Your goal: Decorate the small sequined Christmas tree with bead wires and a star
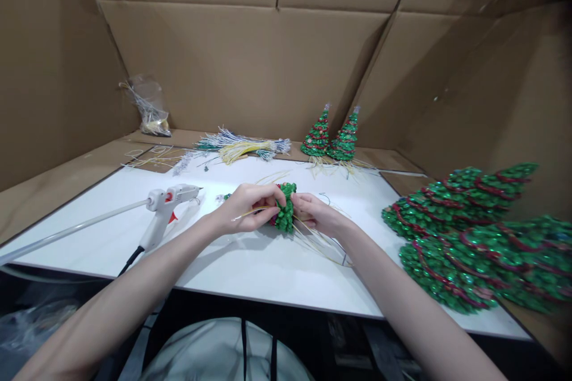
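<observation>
A small green Christmas tree (286,209) with red trim lies on its side between my hands, its silvery tip pointing left. My left hand (251,207) is closed around its body and covers much of it. A thin yellow wire (245,214) passes by the left fingers. At the base end, my right hand (320,214) is closed, thumb and forefinger pinched against the tree's edge and the wires there. Several pale yellow wires (318,241) fan out from the base under the right hand. What exactly lies between the right fingertips is hidden.
A white glue gun (166,205) with a long glue stick stands left. Bundled wires (243,146) lie at the back, near two small trees (316,138). Larger trees (460,202) fill the right side. A plastic bag (152,108) leans against the cardboard wall (232,59).
</observation>
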Available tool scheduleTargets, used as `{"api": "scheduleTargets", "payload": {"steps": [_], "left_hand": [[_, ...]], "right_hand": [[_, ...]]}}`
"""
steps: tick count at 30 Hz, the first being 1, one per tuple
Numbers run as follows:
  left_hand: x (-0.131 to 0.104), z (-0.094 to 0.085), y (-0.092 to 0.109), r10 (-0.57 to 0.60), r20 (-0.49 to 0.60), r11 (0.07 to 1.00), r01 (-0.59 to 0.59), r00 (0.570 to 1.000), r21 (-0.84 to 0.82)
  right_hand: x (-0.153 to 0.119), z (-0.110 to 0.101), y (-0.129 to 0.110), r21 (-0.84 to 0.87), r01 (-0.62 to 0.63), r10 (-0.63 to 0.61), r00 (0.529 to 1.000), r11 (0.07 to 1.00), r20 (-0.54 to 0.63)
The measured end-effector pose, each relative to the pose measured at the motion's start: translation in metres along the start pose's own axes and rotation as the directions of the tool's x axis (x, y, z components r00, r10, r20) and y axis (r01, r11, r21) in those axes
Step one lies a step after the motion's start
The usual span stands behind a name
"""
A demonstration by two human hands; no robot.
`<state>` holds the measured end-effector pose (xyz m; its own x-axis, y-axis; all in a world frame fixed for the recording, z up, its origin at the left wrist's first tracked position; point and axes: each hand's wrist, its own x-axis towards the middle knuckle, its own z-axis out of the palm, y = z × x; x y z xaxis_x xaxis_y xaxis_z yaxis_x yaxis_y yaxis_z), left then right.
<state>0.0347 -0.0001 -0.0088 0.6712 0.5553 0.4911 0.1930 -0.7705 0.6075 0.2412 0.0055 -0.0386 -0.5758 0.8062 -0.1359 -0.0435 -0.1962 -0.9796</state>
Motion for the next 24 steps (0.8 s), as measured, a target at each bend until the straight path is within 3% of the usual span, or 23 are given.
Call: {"api": "scheduleTargets", "payload": {"steps": [5,10,15,24], "left_hand": [[-0.001,-0.004,0.0,0.03,0.017,0.999,-0.03,0.999,-0.018],[-0.002,-0.013,0.001,0.039,-0.046,0.998,-0.041,0.998,-0.044],[-0.001,-0.01,0.003,0.029,-0.061,0.999,-0.031,0.998,-0.042],[-0.002,-0.002,0.001,0.013,0.028,1.0,-0.012,1.0,-0.023]], "right_hand": [[0.001,0.0,0.001,0.01,-0.016,0.015,1.0,1.0,0.027],[0.001,-0.001,0.002,0.025,-0.01,0.009,1.0,1.0,0.018],[0.0,0.0,0.001,0.023,-0.011,0.011,1.0,1.0,0.019],[0.002,0.003,0.0,0.01,-0.024,0.023,0.999,1.0,0.032]]}}
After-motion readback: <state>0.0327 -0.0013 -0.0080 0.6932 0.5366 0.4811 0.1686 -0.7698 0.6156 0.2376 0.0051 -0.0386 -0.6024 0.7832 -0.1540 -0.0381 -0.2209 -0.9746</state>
